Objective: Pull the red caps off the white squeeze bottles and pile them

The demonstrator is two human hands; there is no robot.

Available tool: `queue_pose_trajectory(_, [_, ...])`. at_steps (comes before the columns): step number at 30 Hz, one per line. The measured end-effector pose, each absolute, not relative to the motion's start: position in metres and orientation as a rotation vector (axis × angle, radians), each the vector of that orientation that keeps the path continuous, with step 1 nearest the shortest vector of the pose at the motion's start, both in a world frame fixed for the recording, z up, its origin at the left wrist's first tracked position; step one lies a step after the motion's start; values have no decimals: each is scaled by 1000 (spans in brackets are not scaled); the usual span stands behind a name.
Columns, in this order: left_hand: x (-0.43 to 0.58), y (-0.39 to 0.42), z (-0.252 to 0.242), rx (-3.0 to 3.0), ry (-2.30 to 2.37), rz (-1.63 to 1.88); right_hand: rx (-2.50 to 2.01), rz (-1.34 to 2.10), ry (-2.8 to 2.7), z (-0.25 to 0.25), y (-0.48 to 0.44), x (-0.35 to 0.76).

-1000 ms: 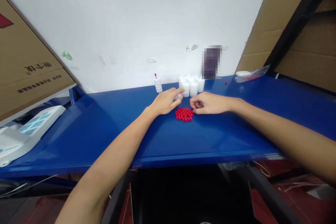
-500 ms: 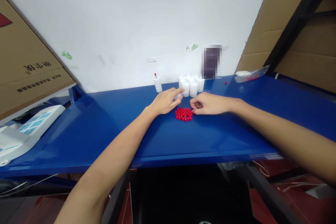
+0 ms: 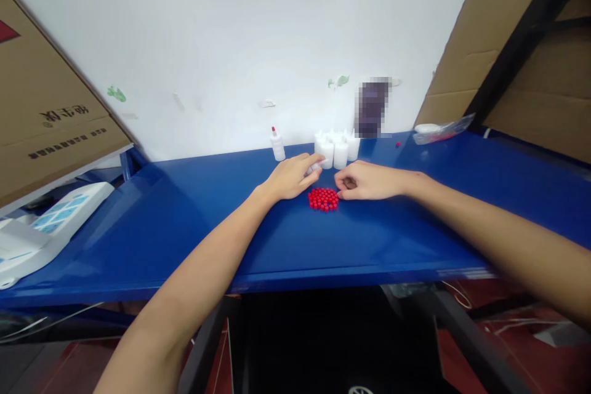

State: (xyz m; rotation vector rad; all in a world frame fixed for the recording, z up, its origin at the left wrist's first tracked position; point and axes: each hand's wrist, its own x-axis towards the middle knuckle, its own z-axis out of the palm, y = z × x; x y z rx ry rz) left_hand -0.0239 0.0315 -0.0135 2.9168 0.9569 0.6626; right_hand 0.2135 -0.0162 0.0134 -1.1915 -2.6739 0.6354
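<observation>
My left hand (image 3: 293, 176) is closed around a white squeeze bottle (image 3: 314, 168), tilted so its nozzle points right; the fingers cover most of it. To the right, my right hand (image 3: 362, 180) rests with curled fingers at the edge of a cluster of small red caps (image 3: 323, 199). Whatever its fingertips may hold is hidden. Behind both hands several white bottles (image 3: 340, 154) stand upright in a tight group, with bare nozzles. A single bottle with a red cap (image 3: 277, 144) stands apart on the left, near the wall.
The blue table (image 3: 184, 228) meets a white wall. One loose red cap (image 3: 398, 144) and a clear plastic bag (image 3: 443, 130) lie at the back right. A white device with blue panels (image 3: 60, 215) sits at far left, below a cardboard box (image 3: 55, 104).
Both hands hold almost the same pose, and the bottles and caps stay in place. Only a slight shift of the camera view shows.
</observation>
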Motion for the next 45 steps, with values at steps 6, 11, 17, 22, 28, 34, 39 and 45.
queue_pose_trajectory(6, [-23, 30, -11, 2931, 932, 673, -1192, 537, -2633, 13, -13, 217])
queue_pose_trajectory(11, [-23, 30, -11, 2946, 920, 690, -1158, 381, -2523, 9, -12, 216])
queue_pose_trajectory(17, [-20, 28, -11, 2942, 876, 698, -1055, 287, -2366, 1, -14, 211])
queue_pose_trajectory(22, [-16, 23, -10, 2936, 866, 703, -1051, 221, -2265, -1, -16, 207])
queue_pose_trajectory(28, [-17, 21, -7, 2931, 908, 688, -967, 297, -2205, -6, -14, 206])
queue_pose_trajectory(34, [-16, 20, -6, 2918, 924, 661, -961, 275, -2186, -4, -12, 207])
queue_pose_trajectory(39, [-15, 21, -7, 2917, 925, 638, -1015, 281, -2123, -1, -11, 209])
queue_pose_trajectory(45, [-17, 24, -9, 2915, 922, 646, -981, 297, -2163, -3, -11, 208])
